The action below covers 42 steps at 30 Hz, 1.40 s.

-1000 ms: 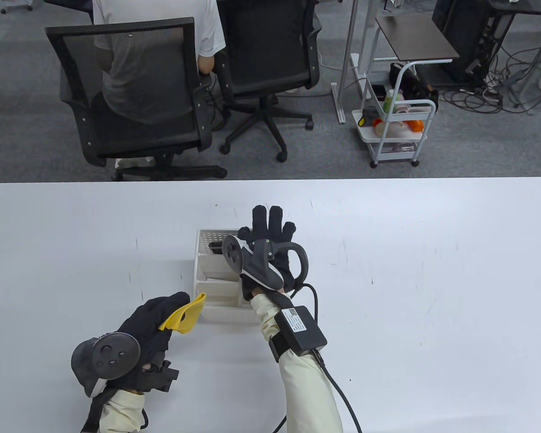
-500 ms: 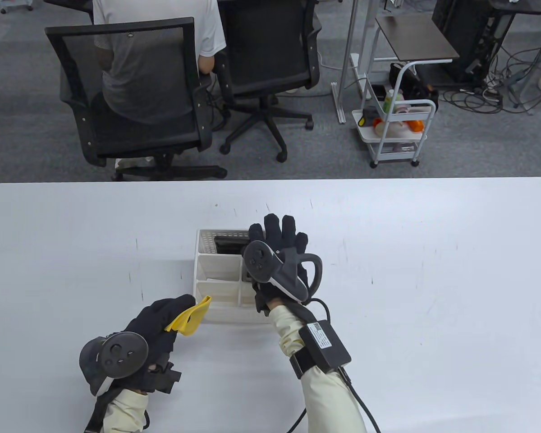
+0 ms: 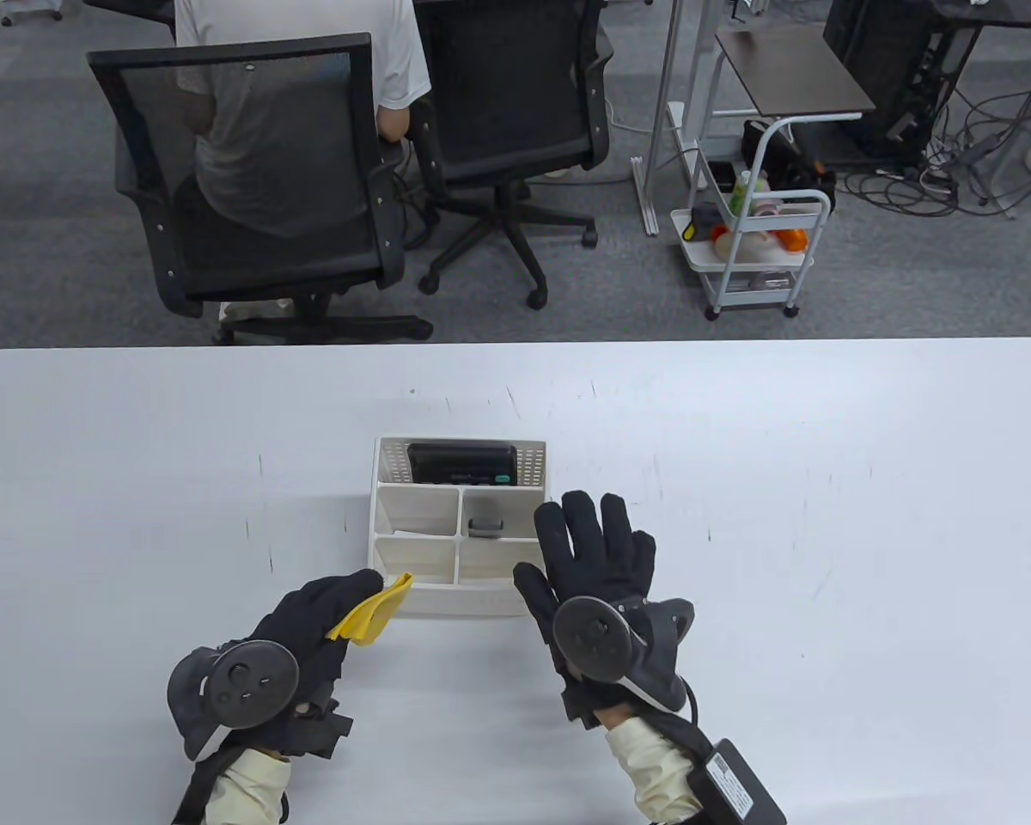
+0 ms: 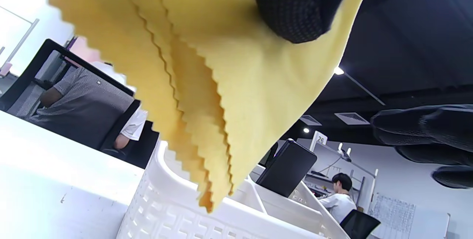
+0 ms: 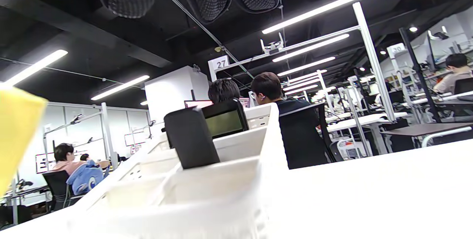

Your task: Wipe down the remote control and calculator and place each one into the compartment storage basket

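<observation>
White compartment storage basket (image 3: 447, 601) sits mid table (image 3: 825, 516). Calculator (image 3: 462, 464) stands in the long back compartment, screen showing in the right wrist view. Black remote control (image 3: 485, 526) stands upright in the middle-right compartment. Left hand (image 3: 305, 623) pinches a folded yellow cloth (image 3: 374, 612) at the basket's near-left corner, cloth tip hanging just over the rim. Right hand (image 3: 597, 559) is just right of the basket, fingers straight and spread, holding nothing, palm down over the table
</observation>
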Each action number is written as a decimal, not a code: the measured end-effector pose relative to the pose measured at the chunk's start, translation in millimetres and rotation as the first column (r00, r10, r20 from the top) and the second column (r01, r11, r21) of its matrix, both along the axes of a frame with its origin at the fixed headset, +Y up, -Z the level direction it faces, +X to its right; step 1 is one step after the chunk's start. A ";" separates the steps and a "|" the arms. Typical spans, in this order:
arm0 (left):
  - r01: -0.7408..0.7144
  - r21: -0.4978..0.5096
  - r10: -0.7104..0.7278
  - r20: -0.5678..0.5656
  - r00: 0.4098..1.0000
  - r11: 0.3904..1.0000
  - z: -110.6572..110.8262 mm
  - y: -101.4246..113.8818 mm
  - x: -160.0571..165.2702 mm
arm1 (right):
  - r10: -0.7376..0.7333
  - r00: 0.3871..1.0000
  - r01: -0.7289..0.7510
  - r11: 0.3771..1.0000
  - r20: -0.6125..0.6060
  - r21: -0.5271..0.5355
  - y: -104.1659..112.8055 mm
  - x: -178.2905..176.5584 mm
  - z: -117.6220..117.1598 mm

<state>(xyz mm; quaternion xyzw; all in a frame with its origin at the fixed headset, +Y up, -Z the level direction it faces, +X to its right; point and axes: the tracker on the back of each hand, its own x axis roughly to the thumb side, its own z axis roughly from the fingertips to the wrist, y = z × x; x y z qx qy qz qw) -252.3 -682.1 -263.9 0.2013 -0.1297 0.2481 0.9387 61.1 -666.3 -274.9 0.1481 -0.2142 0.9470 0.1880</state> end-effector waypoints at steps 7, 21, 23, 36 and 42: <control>0.040 -0.001 -0.040 0.010 0.999 0.999 0.4 -4.0 7.5 | 0.117 0.993 -0.117 0.993 0.009 -0.021 -33.3 6.0 25.9; 0.085 0.042 -0.085 0.012 0.996 0.996 4.5 -3.7 15.3 | 0.123 0.992 -0.120 0.973 0.003 -0.197 -63.2 13.6 31.9; 0.038 0.039 -0.039 0.029 0.999 0.999 2.9 1.2 16.9 | 0.127 0.992 -0.123 0.972 0.006 -0.200 -63.8 14.3 31.5; 0.122 -0.002 -0.122 0.013 0.992 0.993 -53.7 14.4 46.3 | 0.096 0.995 -0.096 0.968 -0.010 -0.231 -65.6 17.9 31.9; 0.350 -0.044 -0.350 0.001 0.937 0.936 -72.6 -9.4 57.7 | 0.090 0.996 -0.092 0.968 -0.020 -0.234 -66.3 18.1 30.4</control>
